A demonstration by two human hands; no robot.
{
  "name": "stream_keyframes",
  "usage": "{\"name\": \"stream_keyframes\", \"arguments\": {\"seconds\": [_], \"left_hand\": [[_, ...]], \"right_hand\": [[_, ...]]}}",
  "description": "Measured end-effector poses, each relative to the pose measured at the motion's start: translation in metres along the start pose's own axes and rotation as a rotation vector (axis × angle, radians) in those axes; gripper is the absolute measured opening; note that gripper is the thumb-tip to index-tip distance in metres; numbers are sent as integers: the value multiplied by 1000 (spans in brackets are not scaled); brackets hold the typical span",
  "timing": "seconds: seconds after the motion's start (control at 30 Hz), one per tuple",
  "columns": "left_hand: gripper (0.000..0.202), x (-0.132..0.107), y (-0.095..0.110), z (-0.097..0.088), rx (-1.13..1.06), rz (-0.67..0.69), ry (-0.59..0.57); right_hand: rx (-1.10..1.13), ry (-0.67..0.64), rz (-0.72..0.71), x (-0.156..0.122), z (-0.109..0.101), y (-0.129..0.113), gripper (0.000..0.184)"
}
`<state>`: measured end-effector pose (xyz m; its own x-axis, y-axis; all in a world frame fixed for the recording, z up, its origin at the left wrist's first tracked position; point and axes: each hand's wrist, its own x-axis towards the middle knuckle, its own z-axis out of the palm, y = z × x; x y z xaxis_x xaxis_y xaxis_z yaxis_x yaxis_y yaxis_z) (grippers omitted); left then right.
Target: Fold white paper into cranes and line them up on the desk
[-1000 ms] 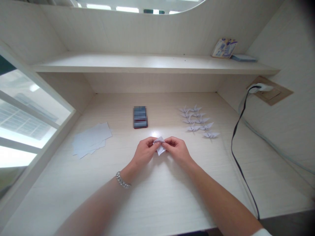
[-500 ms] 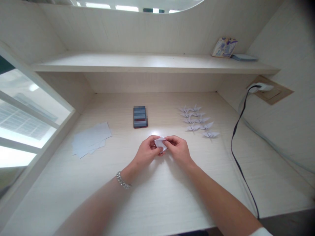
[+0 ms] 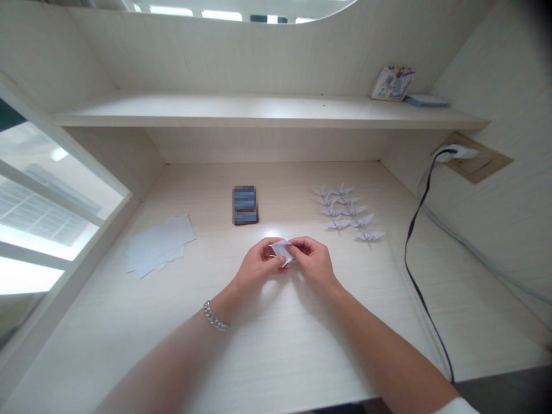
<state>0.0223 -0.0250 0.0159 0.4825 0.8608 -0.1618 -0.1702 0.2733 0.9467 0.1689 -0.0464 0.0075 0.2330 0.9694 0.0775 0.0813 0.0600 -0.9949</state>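
A small folded piece of white paper (image 3: 282, 250) is held just above the pale wooden desk (image 3: 276, 345). My left hand (image 3: 257, 266) pinches its left side, and my right hand (image 3: 314, 262) pinches its right side. Both hands have their fingers curled closed on the paper. A silver bracelet (image 3: 214, 317) sits on my left wrist. Several finished white paper cranes (image 3: 347, 212) lie in rows on the desk to the right beyond my hands.
A loose stack of white paper sheets (image 3: 159, 244) lies at the left. A dark phone (image 3: 245, 204) lies flat behind my hands. A black cable (image 3: 417, 241) runs from a wall socket (image 3: 462, 154) across the desk's right side. A small packet (image 3: 392, 84) leans on the shelf above.
The folded paper has been turned and drawn in closer between my fingers; its lower tip no longer hangs out below them. My hands have stayed in nearly the same place.
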Motion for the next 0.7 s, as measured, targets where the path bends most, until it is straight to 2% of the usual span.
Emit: {"name": "stream_keyframes", "arguments": {"seconds": [0.4, 0.57, 0.7], "left_hand": [[40, 1, -3, -3, 22, 12, -2], [39, 2, -3, -4, 12, 19, 14], [38, 2, -3, -3, 23, 9, 6]], "right_hand": [[-23, -8, 1, 0, 0, 0, 18], [-15, -81, 68, 0, 0, 2, 24], [27, -102, 88, 1, -1, 2, 22]]}}
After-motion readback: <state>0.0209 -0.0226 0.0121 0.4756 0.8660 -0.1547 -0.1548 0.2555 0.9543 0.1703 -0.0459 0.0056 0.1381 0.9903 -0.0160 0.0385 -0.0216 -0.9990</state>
